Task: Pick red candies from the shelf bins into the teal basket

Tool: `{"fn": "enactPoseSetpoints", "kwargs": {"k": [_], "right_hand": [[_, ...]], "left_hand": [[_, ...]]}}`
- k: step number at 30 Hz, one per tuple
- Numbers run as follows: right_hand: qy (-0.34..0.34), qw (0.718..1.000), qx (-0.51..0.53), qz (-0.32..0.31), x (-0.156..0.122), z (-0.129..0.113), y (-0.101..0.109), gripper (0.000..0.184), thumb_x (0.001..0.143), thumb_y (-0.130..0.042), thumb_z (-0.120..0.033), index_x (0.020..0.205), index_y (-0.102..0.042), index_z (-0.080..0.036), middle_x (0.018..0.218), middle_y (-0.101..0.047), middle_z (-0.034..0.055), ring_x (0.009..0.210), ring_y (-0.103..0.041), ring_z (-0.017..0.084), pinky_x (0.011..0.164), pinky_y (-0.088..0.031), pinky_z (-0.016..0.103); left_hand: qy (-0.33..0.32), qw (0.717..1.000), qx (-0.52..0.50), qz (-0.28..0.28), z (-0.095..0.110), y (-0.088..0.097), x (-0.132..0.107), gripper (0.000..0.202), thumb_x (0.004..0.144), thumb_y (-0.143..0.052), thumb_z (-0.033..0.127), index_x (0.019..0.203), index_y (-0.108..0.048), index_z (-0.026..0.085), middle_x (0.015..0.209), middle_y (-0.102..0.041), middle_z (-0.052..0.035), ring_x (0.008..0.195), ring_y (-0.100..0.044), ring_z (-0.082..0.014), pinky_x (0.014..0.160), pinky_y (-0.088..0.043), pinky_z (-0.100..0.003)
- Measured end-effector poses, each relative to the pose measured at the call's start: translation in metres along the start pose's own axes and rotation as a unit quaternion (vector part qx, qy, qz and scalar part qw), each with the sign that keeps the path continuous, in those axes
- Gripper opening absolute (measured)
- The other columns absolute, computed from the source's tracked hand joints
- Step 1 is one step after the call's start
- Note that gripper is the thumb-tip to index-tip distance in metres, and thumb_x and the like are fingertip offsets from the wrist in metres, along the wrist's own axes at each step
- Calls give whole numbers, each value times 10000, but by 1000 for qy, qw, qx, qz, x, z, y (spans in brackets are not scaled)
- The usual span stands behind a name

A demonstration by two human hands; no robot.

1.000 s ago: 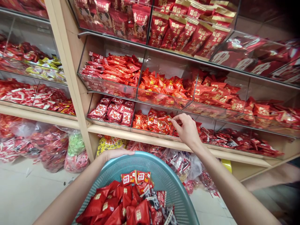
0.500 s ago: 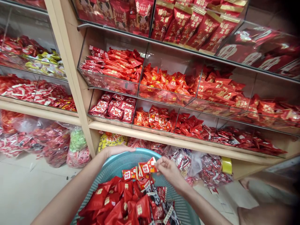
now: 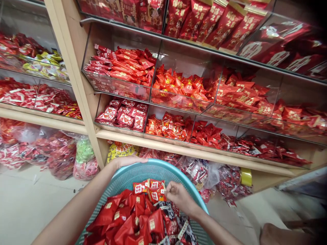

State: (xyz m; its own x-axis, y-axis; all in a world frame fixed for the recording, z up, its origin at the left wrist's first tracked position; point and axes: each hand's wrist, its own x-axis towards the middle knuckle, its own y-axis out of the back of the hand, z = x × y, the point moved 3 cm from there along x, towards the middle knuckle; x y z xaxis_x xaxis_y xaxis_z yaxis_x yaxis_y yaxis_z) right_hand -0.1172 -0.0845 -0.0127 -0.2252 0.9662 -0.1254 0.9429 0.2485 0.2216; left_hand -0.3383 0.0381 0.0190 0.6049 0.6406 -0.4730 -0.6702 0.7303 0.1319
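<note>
Red packet (image 3: 156,194) lies on top of the sweets (image 3: 133,221) heaped in the teal basket (image 3: 138,175), at the heap's far edge. The right hand (image 3: 180,197) has its grip pinching the packet's corner. The left hand (image 3: 126,162) curls its grip over the basket's far rim. Beyond, a shelf (image 3: 178,150) carries clear bins of red sweets, with bags (image 3: 58,156) below on the floor (image 3: 25,211).

Open air lies between the basket (image 3: 158,164) and the shelf board (image 3: 204,154); a hand passes there freely. The left hand (image 3: 125,161) covers part of the far rim. Packets (image 3: 127,217) fill the basket almost to the rim. The lower bins (image 3: 166,136) are open on top, but the upper bins (image 3: 120,92) overhang them, leaving a low gap. The wooden post (image 3: 74,78) closes the left side.
</note>
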Motion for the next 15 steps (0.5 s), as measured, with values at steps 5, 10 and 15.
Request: {"fn": "enactPoseSetpoints", "kwargs": {"k": [5,10,15], "right_hand": [[-34,995,-93,18,0,13,4,96,658,-457,-116,604,-454,-195,528,-507,-36,506,-454,108,503,-322,224],[-19,957,-283,62,-1,14,10,137,693,-472,-119,575,-473,-191,558,-539,-16,560,-478,122,528,-297,230],[-22,917,-391,72,-7,-2,11,179,767,-476,-189,588,-494,-196,568,-558,-5,579,-499,136,530,-261,246]], "left_hand": [[-1,1000,-11,-8,-3,2,3,512,665,-611,573,931,-706,146,934,-700,-71,792,-612,-225,816,-443,-307],[-10,1000,-18,-19,-6,2,6,527,657,-617,579,952,-703,151,966,-694,-80,790,-613,-225,810,-448,-323],[-4,999,-32,-25,-5,0,4,515,672,-610,566,953,-699,143,952,-696,-82,784,-612,-228,779,-458,-319]]}}
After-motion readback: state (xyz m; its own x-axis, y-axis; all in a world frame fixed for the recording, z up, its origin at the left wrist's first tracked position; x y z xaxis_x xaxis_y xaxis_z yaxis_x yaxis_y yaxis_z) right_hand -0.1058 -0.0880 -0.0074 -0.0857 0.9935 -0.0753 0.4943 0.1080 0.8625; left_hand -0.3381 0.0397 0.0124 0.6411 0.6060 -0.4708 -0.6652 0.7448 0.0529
